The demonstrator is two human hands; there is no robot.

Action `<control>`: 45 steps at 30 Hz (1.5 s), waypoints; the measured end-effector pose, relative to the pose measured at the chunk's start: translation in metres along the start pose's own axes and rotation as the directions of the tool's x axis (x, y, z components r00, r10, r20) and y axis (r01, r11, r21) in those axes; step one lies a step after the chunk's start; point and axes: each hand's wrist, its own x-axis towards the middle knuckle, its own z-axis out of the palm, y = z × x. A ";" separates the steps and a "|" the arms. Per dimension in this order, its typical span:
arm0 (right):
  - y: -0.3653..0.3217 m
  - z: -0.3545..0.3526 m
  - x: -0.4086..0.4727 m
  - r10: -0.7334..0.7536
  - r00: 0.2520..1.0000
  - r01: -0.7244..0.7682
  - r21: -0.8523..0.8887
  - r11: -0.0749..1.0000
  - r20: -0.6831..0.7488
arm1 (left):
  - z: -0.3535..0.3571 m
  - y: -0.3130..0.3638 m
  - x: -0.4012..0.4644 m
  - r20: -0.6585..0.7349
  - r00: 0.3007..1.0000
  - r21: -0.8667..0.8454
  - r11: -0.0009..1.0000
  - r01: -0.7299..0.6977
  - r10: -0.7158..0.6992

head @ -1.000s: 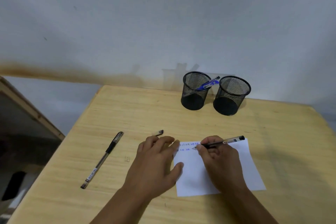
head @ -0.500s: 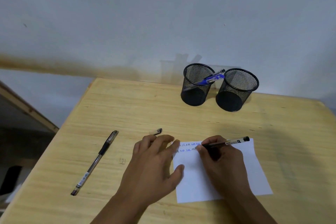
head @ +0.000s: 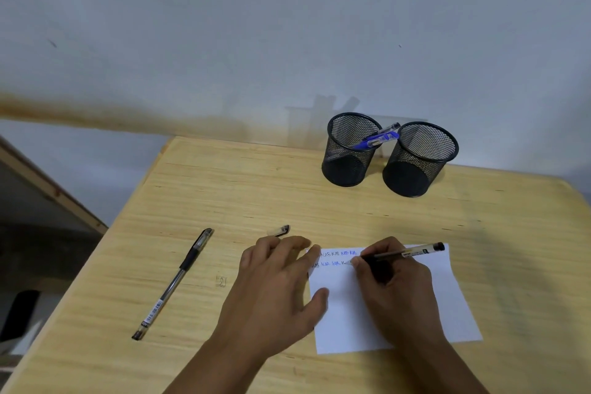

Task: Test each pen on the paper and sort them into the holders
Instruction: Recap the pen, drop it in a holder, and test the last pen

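My right hand [head: 391, 291] grips a black pen [head: 406, 254], its tip touching the white paper [head: 447, 304] on the second line of small scribbles. My left hand [head: 278, 285] lies flat with fingers spread, pressing the paper's left edge. A pen cap [head: 280, 230] lies just beyond my left fingers. Another black pen [head: 174, 283] lies diagonally on the table to the left. Two black mesh holders stand at the back: the left holder [head: 350, 150] has a blue pen [head: 377, 137] leaning in it, the right holder [head: 419, 160] looks empty.
The wooden table [head: 256, 189] ends at a grey wall behind the holders. Its left edge drops off toward a wooden frame [head: 48, 189] and a dark object on the floor [head: 19, 313].
The view has tilted so the table sits lower in frame. My right hand has moved the pen tip slightly rightward along the second line; the left hand stays on the paper.
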 end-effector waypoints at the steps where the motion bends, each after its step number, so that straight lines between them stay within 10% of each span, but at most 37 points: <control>1: 0.000 0.000 0.000 -0.004 1.000 0.004 -0.008 1.000 -0.004 | 0.000 0.000 0.000 -0.001 1.000 -0.001 1.000 0.001 -0.001; 34: -0.003 0.000 -0.001 0.003 1.000 -0.003 -0.027 1.000 -0.005 | 0.001 -0.002 0.000 0.002 1.000 -0.004 1.000 -0.009 0.009; 45: 0.002 -0.009 -0.003 0.049 0.993 -0.019 0.266 0.964 -0.105 | 0.000 -0.002 0.000 0.007 1.000 -0.024 1.000 0.006 -0.006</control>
